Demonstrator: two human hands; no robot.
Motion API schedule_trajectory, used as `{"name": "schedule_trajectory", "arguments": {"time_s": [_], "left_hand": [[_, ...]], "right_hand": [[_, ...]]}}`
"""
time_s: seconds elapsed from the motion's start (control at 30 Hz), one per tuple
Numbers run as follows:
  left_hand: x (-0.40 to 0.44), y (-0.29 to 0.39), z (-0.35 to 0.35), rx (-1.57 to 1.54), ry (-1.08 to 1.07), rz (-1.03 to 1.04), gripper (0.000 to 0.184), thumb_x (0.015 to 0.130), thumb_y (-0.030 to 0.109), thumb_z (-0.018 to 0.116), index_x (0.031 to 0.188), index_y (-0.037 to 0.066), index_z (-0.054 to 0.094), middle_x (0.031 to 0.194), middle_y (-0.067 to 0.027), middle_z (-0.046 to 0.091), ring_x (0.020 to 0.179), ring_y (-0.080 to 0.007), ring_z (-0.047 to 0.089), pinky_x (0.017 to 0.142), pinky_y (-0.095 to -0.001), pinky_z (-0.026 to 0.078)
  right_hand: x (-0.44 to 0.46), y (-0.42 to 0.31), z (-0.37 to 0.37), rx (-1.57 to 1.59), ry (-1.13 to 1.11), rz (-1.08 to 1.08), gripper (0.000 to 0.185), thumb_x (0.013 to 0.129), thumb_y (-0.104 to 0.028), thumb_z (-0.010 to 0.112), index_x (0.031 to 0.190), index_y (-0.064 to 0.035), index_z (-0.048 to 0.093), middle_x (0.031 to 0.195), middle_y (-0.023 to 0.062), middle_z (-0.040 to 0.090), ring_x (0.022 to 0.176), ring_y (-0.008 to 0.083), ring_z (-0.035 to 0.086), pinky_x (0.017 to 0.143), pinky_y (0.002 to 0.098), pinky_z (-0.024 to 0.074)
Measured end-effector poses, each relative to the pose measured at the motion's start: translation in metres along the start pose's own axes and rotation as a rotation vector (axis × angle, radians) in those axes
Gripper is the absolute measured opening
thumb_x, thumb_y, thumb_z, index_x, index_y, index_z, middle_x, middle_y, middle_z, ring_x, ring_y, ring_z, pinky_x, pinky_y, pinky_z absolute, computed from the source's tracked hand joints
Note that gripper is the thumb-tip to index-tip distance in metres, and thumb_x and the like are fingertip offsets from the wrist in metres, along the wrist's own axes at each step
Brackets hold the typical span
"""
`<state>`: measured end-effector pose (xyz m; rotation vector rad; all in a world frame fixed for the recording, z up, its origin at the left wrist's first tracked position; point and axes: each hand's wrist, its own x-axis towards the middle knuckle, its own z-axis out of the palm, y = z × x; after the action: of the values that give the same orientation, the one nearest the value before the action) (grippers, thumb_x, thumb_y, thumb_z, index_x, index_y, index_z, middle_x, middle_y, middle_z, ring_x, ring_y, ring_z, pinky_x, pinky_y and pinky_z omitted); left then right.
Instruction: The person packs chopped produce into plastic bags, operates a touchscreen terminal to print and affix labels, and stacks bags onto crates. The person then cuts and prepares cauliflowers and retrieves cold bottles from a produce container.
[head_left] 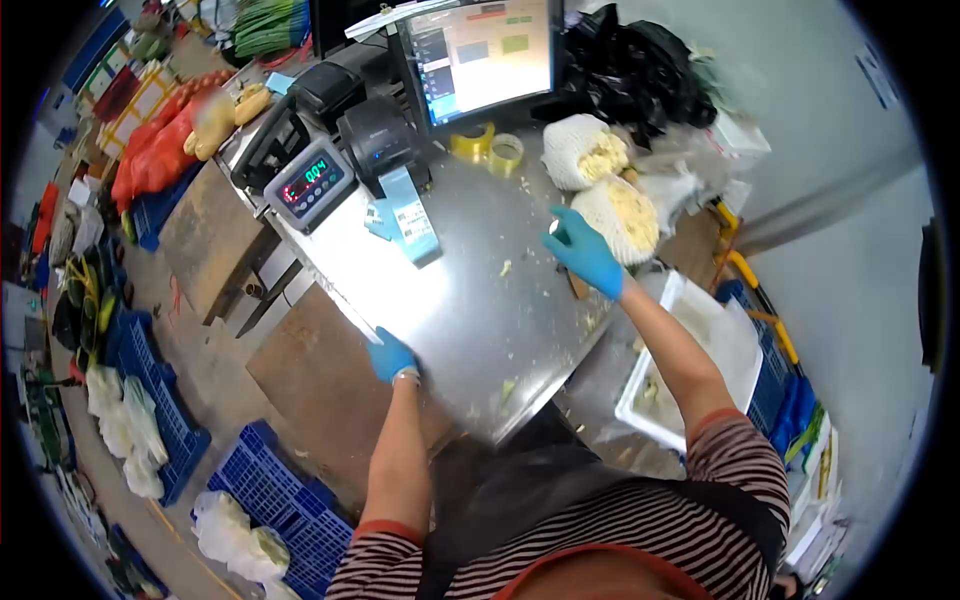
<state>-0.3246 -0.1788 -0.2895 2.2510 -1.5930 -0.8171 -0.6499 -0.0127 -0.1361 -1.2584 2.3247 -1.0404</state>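
My right hand (585, 252), in a blue glove, is over the right part of the metal table (460, 300). Its fingers are curled together around a small whitish bit that I cannot make out. Beside it lie two pale cauliflower heads in white foam nets, the nearer cauliflower (632, 215) almost touching the glove and the farther cauliflower (585, 152) behind. At the table's left front edge is my left hand (391, 356), also gloved in blue, closed on the rim. Part of its fingers is hidden.
A scale (308, 183) reading 0.04 stands by a label printer (380, 140) with blue-backed labels (410, 220) hanging out. Behind are a monitor (485, 60), tape rolls (503, 155) and black plastic bags (640, 75). A white bin (640, 400) sits right, a blue pallet (270, 500) lower left.
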Motion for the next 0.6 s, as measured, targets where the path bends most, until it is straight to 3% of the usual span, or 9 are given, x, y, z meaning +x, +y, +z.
{"name": "schedule_trajectory", "arguments": {"time_s": [0.1,0.13,0.23,0.33,0.37,0.5,0.6], "left_hand": [[-0.004,0.015,-0.002,0.047,0.050,-0.031,0.059,0.096,0.051,0.040,0.109,-0.003,0.060,0.099,-0.0268,0.066,0.091,-0.0447,0.063,0.079,-0.0511,0.048],[-0.005,0.020,-0.002,0.051,0.055,-0.049,0.058,0.096,0.051,0.041,0.107,-0.002,0.060,0.098,-0.0266,0.066,0.090,-0.0448,0.063,0.078,-0.0511,0.048],[-0.004,0.028,-0.001,0.116,0.030,-0.113,0.055,0.095,0.050,0.042,0.107,-0.001,0.060,0.096,-0.0255,0.067,0.088,-0.0440,0.063,0.076,-0.0505,0.048],[-0.004,0.033,0.000,0.142,0.037,-0.130,0.053,0.096,0.048,0.043,0.109,0.000,0.060,0.096,-0.0243,0.067,0.087,-0.0431,0.063,0.075,-0.0497,0.049],[-0.003,0.033,0.001,0.147,0.044,-0.133,0.053,0.096,0.048,0.043,0.109,0.000,0.060,0.097,-0.0241,0.067,0.087,-0.0429,0.063,0.075,-0.0496,0.049],[-0.003,0.035,0.000,0.121,0.052,-0.119,0.052,0.096,0.047,0.043,0.111,-0.001,0.060,0.098,-0.0236,0.067,0.088,-0.0425,0.063,0.075,-0.0494,0.049],[-0.002,0.030,0.001,0.084,0.054,-0.113,0.053,0.096,0.046,0.044,0.115,-0.001,0.059,0.104,-0.0248,0.066,0.092,-0.0428,0.063,0.079,-0.0488,0.048]], "right_hand": [[0.133,-0.003,0.016,-0.161,-0.138,-0.100,0.066,0.087,-0.031,0.064,0.141,-0.0046,0.037,0.090,0.0153,0.064,0.080,0.0308,0.065,0.078,0.0403,0.0510],[0.175,-0.011,0.019,-0.217,-0.120,-0.138,0.060,0.087,-0.032,0.062,0.136,-0.0040,0.042,0.103,0.0169,0.063,0.078,0.0326,0.065,0.078,0.0415,0.0511],[0.276,-0.024,0.024,-0.400,-0.059,-0.408,0.043,0.090,-0.036,0.058,0.115,-0.0013,0.057,0.143,0.0203,0.042,0.070,0.0361,0.066,0.074,0.0441,0.0529],[0.337,-0.044,0.034,-0.497,-0.051,-0.471,0.037,0.091,-0.036,0.057,0.101,-0.0005,0.061,0.154,0.0194,0.021,0.069,0.0370,0.066,0.071,0.0453,0.0543],[0.348,-0.044,0.042,-0.458,0.073,-0.528,0.038,0.091,-0.037,0.057,0.083,-0.0011,0.061,0.152,0.0153,0.030,0.065,0.0359,0.065,0.067,0.0453,0.0534],[0.357,-0.029,0.064,-0.450,0.004,-0.498,0.036,0.092,-0.036,0.055,0.079,-0.0024,0.061,0.157,0.0163,0.016,0.065,0.0370,0.065,0.069,0.0461,0.0536],[0.341,-0.009,0.085,-0.396,-0.051,-0.424,0.036,0.089,-0.038,0.060,0.077,-0.0043,0.061,0.155,0.0187,0.018,0.064,0.0379,0.065,0.067,0.0472,0.0534]]}}
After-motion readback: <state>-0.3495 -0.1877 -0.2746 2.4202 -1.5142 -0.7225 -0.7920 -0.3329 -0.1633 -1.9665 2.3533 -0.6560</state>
